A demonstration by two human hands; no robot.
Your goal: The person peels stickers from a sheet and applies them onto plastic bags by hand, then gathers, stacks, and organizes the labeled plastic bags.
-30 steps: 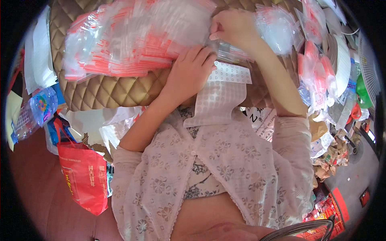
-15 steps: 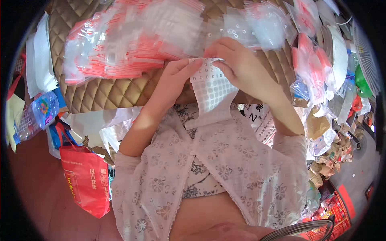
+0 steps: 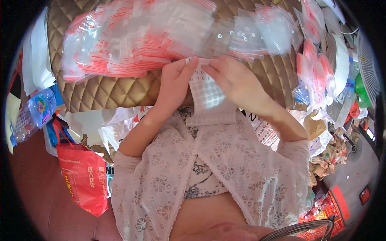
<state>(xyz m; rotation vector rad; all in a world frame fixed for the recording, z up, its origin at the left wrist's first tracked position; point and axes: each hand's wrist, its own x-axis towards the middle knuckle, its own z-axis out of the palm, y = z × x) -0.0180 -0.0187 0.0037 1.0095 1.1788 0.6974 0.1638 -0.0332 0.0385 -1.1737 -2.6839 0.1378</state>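
Note:
A pale sheet of small round stickers (image 3: 209, 98) hangs down in front of my chest, its lower end folded or curled over. My left hand (image 3: 177, 80) pinches the sheet's upper left corner between thumb and fingers. At the upper right, my right hand (image 3: 237, 78) is closed, with its fingertips on the sheet; whether a loose sticker is between them is hidden. Just beyond my hands lies a wide heap of clear zip bags (image 3: 136, 40) with red edges. To its right, several clear bags with small round stickers (image 3: 245, 34) overlap one another.
The bags lie on a brown quilted surface (image 3: 116, 94). A red carrier bag (image 3: 82, 176) and a clear plastic bottle (image 3: 42, 106) are at the left. More red-edged bags (image 3: 313, 66), a white fan (image 3: 368, 60) and crumpled brown paper (image 3: 329, 156) crowd the right side.
My right hand has come down over the sheet's upper right, its fingers now closed more tightly. The sheet hangs straighter, and my left hand keeps its corner. The whole view has shifted slightly.

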